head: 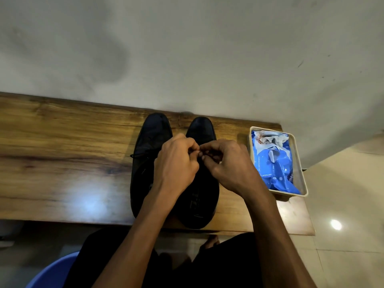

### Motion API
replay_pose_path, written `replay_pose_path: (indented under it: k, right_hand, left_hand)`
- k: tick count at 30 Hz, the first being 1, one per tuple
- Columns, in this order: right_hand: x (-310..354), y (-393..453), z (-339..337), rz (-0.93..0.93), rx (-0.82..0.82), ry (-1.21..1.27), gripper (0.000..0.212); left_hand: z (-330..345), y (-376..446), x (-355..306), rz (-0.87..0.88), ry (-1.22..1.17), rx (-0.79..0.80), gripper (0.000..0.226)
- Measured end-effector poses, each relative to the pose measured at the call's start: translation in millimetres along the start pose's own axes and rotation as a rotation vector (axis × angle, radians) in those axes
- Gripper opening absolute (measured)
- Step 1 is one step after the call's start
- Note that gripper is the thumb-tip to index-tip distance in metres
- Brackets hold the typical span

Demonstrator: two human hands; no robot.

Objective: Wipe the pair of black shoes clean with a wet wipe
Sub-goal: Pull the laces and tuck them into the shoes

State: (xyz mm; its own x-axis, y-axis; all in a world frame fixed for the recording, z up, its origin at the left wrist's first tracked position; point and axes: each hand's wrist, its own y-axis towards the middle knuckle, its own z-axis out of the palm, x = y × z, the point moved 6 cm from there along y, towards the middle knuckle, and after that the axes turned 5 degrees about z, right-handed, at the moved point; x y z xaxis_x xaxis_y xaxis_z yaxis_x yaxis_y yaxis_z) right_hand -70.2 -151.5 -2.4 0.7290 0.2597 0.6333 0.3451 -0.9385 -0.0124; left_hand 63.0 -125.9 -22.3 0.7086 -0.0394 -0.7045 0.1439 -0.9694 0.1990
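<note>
Both black shoes (pixel 174 173) stand side by side on tabletop (pixel 62 159). Left hand (pixel 176 163) & right hand (pixel 226 163) pinch the thin, soft lace above right shoe. Leather prob. stiff, smooth; hold at heel.

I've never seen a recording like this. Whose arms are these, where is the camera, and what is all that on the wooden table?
There is no machine here: a person wears a wide-angle camera on the head, so you look forward and down along their own arms. The single picture shows a wooden table against a pale wall. On it stands a pair of black shoes, side by side, toes toward the wall. The left hand and right hand meet above the right-hand shoe, fingers curled, pinching something small and dark, probably its lace, though that is hard to tell. To the right sits a pale tray holding a blue pack of wet wipes, with crumpled wipes at its far end. No wipe is in either hand.
</note>
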Motion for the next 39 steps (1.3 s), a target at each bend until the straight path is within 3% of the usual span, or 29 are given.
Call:
replay_pose_path:
  k: [6,12,18,23,30,36,39]
  right_hand:
    - [-12,5,2,0.001,-0.007,-0.073,0.011]
    - [-25,5,4,0.062,0.064,0.100,0.020]
    - [-30,6,9,0.097,0.125,0.275,0.014]
    - [-30,3,10,0.279,0.178,0.463,0.036]
    - [-17,3,14,0.193,0.193,0.346,0.040]
    - [-28,2,-5,0.181,0.028,0.161,0.015]
    - [-28,-4,-13,0.186,0.019,0.124,0.012]
  left_hand:
    - [-1,0,0,-0.008,-0.019,0.004,0.008]
    - [-1,1,1,-0.013,-0.027,0.005,0.009]
    - [-3,3,5,-0.022,-0.084,0.023,0.011]
    - [-1,2,2,-0.029,-0.082,0.020,0.012]
    - [-1,1,3,-0.023,-0.005,0.011,0.010]
    - [-3,1,2,-0.067,-0.017,0.009,0.009]
    - [-4,1,3,-0.083,-0.021,0.009,0.009]
